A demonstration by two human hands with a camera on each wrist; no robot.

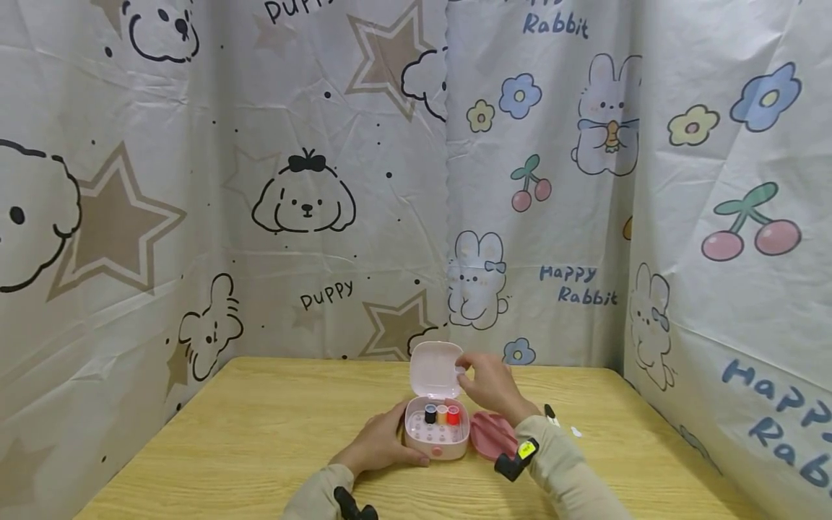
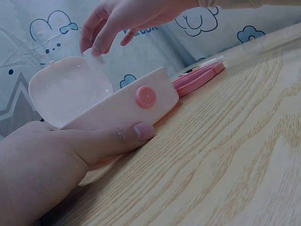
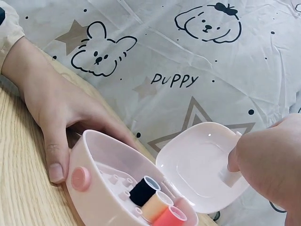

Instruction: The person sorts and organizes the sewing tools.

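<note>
A pale pink sewing box stands on the table with its hinged lid raised. Inside, a black thread spool, a light orange spool and a red spool sit in a row on a pegged tray. My left hand grips the box's left side, its thumb along the front near the round pink button. At the lid's right edge, my right hand pinches a small white spool-like piece, mostly hidden by the fingers. Whether this piece touches the lid, I cannot tell.
Just right of the box lies a darker pink case, partly behind the right forearm. Farther right are a small black-and-white item and a white scrap. Printed curtains rise behind the wooden table.
</note>
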